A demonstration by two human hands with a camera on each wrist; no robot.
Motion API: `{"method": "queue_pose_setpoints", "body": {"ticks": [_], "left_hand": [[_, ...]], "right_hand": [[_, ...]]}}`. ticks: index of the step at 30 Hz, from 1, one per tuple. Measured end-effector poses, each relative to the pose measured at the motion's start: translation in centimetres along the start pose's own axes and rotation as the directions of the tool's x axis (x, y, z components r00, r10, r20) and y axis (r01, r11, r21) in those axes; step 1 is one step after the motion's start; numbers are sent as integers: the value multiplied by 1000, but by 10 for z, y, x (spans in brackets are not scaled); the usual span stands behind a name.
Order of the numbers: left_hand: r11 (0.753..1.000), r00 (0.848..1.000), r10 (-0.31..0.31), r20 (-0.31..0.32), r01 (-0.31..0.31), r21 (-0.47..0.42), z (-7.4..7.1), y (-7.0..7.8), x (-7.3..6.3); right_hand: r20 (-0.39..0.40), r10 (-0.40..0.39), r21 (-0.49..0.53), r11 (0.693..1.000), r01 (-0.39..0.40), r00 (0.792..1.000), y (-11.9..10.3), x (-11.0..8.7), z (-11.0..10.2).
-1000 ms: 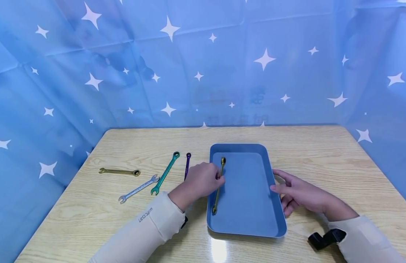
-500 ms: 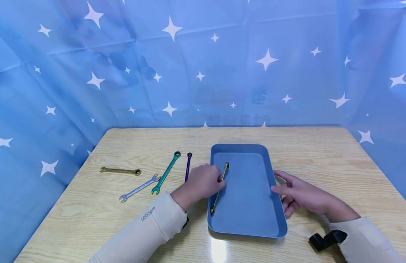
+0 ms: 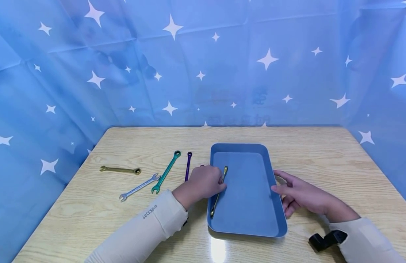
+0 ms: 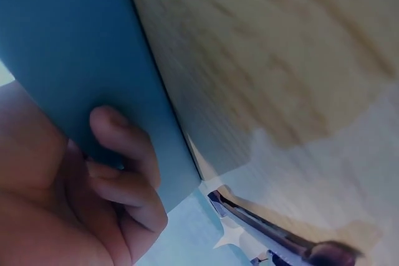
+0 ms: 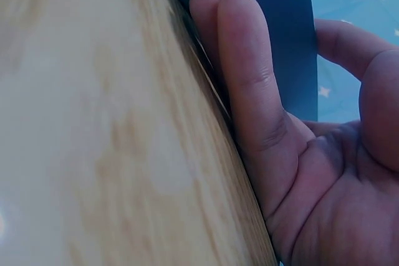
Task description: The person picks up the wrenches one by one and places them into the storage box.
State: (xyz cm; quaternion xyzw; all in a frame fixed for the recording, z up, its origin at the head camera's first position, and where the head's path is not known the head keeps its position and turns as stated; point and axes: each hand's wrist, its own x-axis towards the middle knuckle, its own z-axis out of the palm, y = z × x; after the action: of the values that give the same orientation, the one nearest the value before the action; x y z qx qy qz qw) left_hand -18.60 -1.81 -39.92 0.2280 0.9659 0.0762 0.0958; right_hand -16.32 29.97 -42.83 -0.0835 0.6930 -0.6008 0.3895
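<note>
Head view: the left hand [image 3: 204,180] pinches a gold wrench [image 3: 217,200] between thumb and fingers (part of the grip is hidden), just inside the left wall of a blue tray [image 3: 245,197], while the right hand's [image 3: 298,193] fingers grasp the opposite wall. The step in hand seems to be laying the wrench down there; the next move would likely call for settling it and loosening the pinch. Slim and shiny, it slants lengthwise; whether it rests flat, I cannot tell.
</note>
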Motion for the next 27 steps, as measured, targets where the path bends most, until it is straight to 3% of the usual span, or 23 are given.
{"method": "queue_pose_setpoints", "body": {"ticks": [27], "left_hand": [[998, 999, 29, -25, -30, -54, -2, -3, 0]], "right_hand": [[-22, 18, -34, 999, -19, 1000, 0, 1, -1]]}}
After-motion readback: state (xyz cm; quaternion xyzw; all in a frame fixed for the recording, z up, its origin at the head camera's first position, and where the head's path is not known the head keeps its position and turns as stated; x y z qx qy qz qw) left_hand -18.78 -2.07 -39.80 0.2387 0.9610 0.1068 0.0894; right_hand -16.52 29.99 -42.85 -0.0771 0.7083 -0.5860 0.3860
